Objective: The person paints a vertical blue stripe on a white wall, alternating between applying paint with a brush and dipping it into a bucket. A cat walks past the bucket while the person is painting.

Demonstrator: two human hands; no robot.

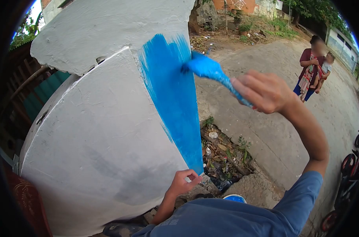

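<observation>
A paintbrush [211,68] covered in blue paint is in my right hand [262,91], its handle pinched between thumb and fingers. The bristles are at the right edge of a blue painted strip [173,94] on the wall's narrow face. Low down, my left hand [185,181] is beside the bottom of the strip, fingers curled; whether it holds anything is too small to tell. Near my body, a bucket [235,198] with blue paint is partly hidden by my shirt.
White wall [96,138] spreads across the left. A ditch [224,156] with leaves and litter lies right of the strip, beside a concrete path [266,146]. On the path stands a person [307,71] holding a child [324,73]. Motorbikes [348,166] are at far right.
</observation>
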